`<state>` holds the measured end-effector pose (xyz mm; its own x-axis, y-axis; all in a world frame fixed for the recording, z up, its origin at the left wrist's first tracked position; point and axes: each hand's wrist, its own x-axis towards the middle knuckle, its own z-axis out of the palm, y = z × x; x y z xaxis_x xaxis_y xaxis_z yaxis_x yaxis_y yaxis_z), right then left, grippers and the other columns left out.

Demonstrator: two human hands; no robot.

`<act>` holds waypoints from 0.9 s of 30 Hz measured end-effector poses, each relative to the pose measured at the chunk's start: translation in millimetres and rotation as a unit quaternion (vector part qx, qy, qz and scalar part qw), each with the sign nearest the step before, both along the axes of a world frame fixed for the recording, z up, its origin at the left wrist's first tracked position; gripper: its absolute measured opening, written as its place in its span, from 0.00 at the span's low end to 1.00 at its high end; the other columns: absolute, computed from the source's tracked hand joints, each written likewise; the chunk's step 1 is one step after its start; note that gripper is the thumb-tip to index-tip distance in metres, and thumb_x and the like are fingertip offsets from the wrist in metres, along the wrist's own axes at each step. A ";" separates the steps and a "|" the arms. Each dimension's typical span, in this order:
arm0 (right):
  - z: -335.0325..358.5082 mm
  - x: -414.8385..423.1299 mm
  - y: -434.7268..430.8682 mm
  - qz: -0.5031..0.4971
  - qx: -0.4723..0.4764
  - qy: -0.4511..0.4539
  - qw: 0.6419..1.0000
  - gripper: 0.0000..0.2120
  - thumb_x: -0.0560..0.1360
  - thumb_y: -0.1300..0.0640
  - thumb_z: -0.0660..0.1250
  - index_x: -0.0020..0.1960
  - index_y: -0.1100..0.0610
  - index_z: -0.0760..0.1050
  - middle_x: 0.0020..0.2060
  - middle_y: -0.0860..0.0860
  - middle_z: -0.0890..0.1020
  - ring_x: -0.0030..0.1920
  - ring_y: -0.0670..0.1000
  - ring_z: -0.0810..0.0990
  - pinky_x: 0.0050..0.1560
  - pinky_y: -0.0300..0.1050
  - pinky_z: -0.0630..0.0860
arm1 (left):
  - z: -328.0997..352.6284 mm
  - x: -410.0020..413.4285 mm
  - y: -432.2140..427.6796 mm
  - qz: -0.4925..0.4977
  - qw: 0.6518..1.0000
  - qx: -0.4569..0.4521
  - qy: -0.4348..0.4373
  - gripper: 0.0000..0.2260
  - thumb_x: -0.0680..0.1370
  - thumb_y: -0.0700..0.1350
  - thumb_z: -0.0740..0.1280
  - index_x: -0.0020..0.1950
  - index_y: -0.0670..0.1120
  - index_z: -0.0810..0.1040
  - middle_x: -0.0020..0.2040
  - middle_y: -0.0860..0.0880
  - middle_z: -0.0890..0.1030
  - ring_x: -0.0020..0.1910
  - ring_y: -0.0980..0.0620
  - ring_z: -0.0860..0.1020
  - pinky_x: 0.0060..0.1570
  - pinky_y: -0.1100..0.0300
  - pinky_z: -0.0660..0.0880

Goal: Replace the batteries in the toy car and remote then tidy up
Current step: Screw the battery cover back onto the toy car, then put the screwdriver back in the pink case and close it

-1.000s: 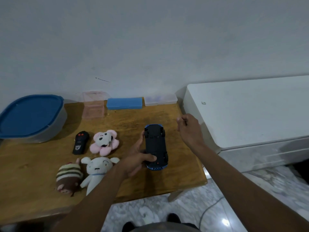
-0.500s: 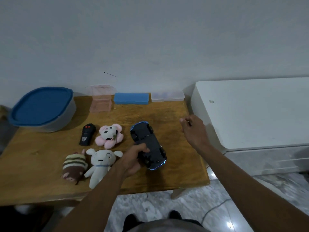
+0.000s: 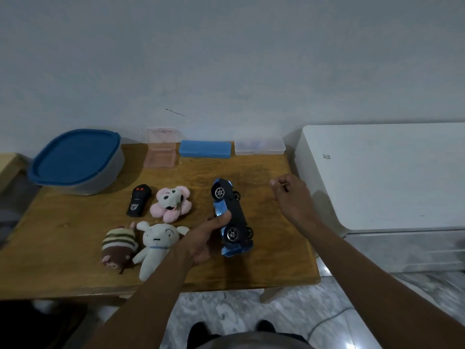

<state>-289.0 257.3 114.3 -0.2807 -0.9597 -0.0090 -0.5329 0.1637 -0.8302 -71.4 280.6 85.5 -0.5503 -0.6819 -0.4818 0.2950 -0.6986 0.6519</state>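
The left hand (image 3: pixel 203 238) grips the toy car (image 3: pixel 230 217) over the wooden table (image 3: pixel 276 253), thumb pressed on its blue side, so the car is tipped on edge with its black underside facing three o'clock, probably to bring the battery cover within reach. At two o'clock from the car, the right hand (image 3: pixel 289 195) pinches a thin, stick-like thing between its fingertips; what it is cannot be told. The black remote (image 3: pixel 139 200) lies flat at nine o'clock from the car, beside soft plush toys (image 3: pixel 161 240). The car looks like hard, glossy plastic with silver-spoked wheels.
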 end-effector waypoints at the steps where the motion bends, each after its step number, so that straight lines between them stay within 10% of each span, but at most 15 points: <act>1: -0.2 0.3 0.2 0.001 0.003 0.000 1.000 0.10 0.79 0.50 0.63 0.47 0.57 0.75 0.42 0.50 0.79 0.43 0.48 0.77 0.41 0.40 0.69 | -0.9 -0.2 0.3 0.009 1.000 0.008 -0.002 0.37 0.54 0.52 0.84 0.60 0.43 0.78 0.52 0.41 0.83 0.51 0.41 0.81 0.57 0.44 0.75; 6: -3.7 2.3 -1.8 0.000 0.010 -0.012 1.000 0.10 0.79 0.50 0.63 0.49 0.56 0.75 0.42 0.49 0.79 0.44 0.48 0.79 0.45 0.42 0.71 | 6.0 -6.5 -3.6 0.050 0.990 -0.006 -0.134 0.19 0.67 0.46 0.77 0.55 0.44 0.79 0.48 0.43 0.85 0.48 0.44 0.83 0.50 0.48 0.80; 14: -16.7 -22.9 -1.8 -0.011 0.022 -0.029 0.999 0.08 0.77 0.50 0.66 0.46 0.55 0.76 0.35 0.48 0.82 0.36 0.47 0.82 0.47 0.49 0.80 | -34.8 -45.3 -28.6 -0.019 0.869 -0.108 -0.482 0.29 0.64 0.48 0.77 0.61 0.45 0.72 0.54 0.46 0.80 0.52 0.47 0.79 0.49 0.52 0.78; 21: -12.9 -23.8 -2.7 -0.019 0.028 -0.029 0.999 0.07 0.76 0.49 0.68 0.42 0.51 0.74 0.33 0.46 0.83 0.38 0.43 0.82 0.39 0.32 0.69 | -50.0 -38.2 -35.7 -0.016 0.804 -0.130 -0.580 0.44 0.54 0.58 0.77 0.67 0.45 0.69 0.61 0.44 0.76 0.59 0.45 0.76 0.55 0.47 0.78; 27: -19.3 -32.4 -7.2 -0.012 0.026 -0.037 0.999 0.07 0.76 0.49 0.68 0.42 0.51 0.74 0.32 0.45 0.83 0.36 0.43 0.82 0.44 0.39 0.76 | -46.1 -41.0 -37.6 -0.030 0.771 -0.141 -0.620 0.34 0.63 0.55 0.78 0.63 0.42 0.73 0.58 0.44 0.78 0.56 0.46 0.77 0.51 0.53 0.78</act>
<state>-321.4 250.2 95.0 -0.2999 -0.9506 -0.0805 -0.4655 0.2195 -0.8574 -112.4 243.0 39.4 0.1789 -0.8476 -0.4996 -0.7043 -0.4649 0.5365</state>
